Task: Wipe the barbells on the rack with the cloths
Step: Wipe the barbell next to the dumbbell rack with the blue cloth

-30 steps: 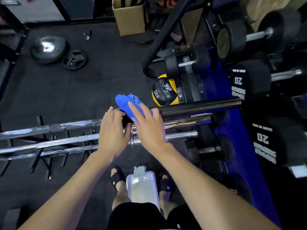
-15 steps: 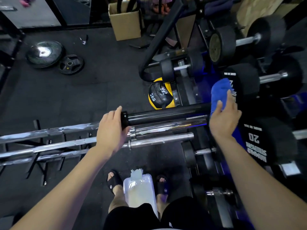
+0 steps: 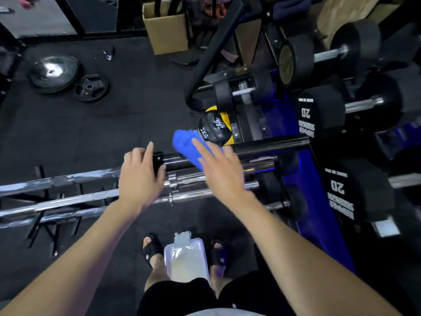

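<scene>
Head view, nearest first: a clear plastic tub [image 3: 186,261] holding something pale and a crumpled wipe stands on the floor between sandalled feet. Above it, the left hand [image 3: 139,179] curls its fingers round the black barbell [image 3: 268,145] collar. The right hand [image 3: 222,172], fingers straight and spread, presses a blue cloth [image 3: 185,143] onto the glossy black sleeve, which lies topmost among chrome bars [image 3: 57,179] on the rack. Farther off stands a cardboard box [image 3: 167,30].

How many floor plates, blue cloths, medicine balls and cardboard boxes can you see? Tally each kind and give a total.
Plates: 2
Cloth: 1
Ball: 1
Box: 1
Total: 5
</scene>
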